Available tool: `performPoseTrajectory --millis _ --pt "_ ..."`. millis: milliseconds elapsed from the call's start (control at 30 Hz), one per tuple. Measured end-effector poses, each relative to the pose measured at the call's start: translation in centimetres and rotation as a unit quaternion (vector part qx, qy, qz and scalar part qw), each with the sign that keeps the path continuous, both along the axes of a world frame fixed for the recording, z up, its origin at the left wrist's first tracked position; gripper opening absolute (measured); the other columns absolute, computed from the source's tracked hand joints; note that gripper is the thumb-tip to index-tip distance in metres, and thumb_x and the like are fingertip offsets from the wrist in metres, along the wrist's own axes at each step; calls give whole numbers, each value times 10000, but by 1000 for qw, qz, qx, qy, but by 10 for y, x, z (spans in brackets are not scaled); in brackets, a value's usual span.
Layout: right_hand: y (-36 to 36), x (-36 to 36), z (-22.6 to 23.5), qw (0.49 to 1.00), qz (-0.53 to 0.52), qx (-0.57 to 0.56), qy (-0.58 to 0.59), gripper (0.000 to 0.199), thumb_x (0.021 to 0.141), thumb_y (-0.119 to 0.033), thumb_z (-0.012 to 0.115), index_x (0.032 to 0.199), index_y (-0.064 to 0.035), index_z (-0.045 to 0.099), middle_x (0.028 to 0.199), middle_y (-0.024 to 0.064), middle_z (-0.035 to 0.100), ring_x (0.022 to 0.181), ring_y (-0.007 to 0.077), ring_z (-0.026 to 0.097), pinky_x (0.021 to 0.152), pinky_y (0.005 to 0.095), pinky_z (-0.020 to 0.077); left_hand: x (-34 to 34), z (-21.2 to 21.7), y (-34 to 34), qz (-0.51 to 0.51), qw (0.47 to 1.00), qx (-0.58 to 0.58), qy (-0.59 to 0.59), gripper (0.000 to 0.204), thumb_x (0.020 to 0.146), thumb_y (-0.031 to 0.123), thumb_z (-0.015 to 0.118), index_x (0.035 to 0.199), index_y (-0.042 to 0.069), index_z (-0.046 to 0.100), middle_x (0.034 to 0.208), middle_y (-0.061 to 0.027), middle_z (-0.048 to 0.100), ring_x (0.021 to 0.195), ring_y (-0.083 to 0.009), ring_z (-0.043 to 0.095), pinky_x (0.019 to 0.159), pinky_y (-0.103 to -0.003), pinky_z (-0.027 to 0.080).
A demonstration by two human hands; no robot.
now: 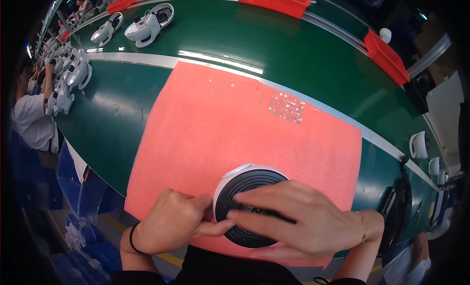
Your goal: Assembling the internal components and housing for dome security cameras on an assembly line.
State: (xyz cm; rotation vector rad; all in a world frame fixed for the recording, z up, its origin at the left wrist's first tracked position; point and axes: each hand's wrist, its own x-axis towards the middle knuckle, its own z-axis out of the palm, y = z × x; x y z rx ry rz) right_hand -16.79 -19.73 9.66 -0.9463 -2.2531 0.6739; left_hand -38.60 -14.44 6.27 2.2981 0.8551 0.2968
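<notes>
On the pink foam sheet [205,138], close to me, rests a round white part with a black ridged disc [249,181] as its face. My left hand [176,220] is closed at the part's left edge, its fingers curled and a fingertip against the disc. Over the face lies my right hand [306,219], fingers stretched out and somewhat smeared by motion. Its thumb is by the near rim. The fingers hide much of the disc's middle and right side. Small shiny metal pieces [286,108] stand in rows toward the sheet's far right, with several more scattered to their left.
Beyond the sheet runs a green belt [210,33] behind a metal rail, carrying white fan-like units [147,28]. Red bins [276,2] line its far side. At left, a person in a white shirt [34,113] works beside more units. A black bag-like item [399,206] lies at right.
</notes>
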Motion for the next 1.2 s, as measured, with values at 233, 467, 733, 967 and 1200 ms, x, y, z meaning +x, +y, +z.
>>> performPoseTrajectory --millis 233,467,733,967,1200 --pt "-2 10 -7 997 35 42 -50 252 642 -79 651 880 -12 601 1040 176 561 939 300 569 698 342 485 3 7 2 -10 999 15 49 400 677 375 715 608 20 545 454 -75 519 409 -235 553 412 -302 442" --pt "4 30 -34 963 -105 -247 35 514 801 -267 622 1194 -19 403 1153 187 495 1076 324 491 882 402 399 10 4 27 -25 967 -120 222 388 664 347 710 751 -16 606 559 -82 589 563 -229 617 572 -323 495" --pt "-3 17 -23 892 -125 -389 195 685 679 -146 757 1156 -42 278 1270 197 382 1214 231 361 1016 381 275 12 -10 2 37 921 -326 -212 821 621 212 766 1282 -20 338 1040 -182 580 965 -249 589 836 -369 479" --pt "25 17 -37 965 -192 -64 168 755 542 -357 841 1012 -23 354 1066 199 558 1011 241 552 865 355 434 24 0 26 -13 970 -65 -236 886 585 223 775 1284 -75 319 1060 -186 572 920 -230 609 724 -312 534" --pt "49 11 -6 956 -165 -79 228 969 603 -249 784 1329 -59 171 1272 170 314 1228 280 320 1002 385 293 27 -4 90 -46 855 -286 -431 780 629 254 715 1262 -47 373 1180 -151 506 1105 -240 490 937 -355 397"
